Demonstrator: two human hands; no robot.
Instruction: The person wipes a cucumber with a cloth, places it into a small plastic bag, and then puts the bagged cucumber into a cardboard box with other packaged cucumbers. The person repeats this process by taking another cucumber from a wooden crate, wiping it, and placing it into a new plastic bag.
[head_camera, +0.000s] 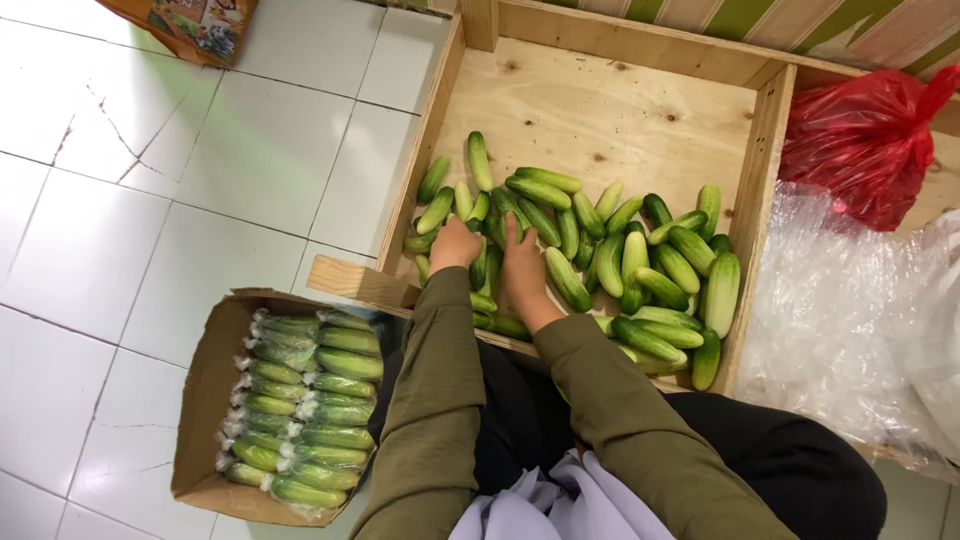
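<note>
The left hand (456, 246) curls over small smooth green cucumbers (600, 262) at the near left of the shallow plywood bin (600, 110); whether it grips one, I cannot tell. Just right of it, the right hand (521, 272) lies flat and open on the pile. The cucumbers look firm, light and somewhat slick, best held around the middle. A cardboard box of bagged cucumbers (305, 410) sits on the floor, near left.

Loose cucumbers (600, 255) heaped in the wooden bin (600, 110), both hands down among them.
Short, glossy and green, they lie criss-crossed along the near side of the bin; the left hand (455, 245) and right hand (522, 270) press flat onto those at the pile's left end.
</note>
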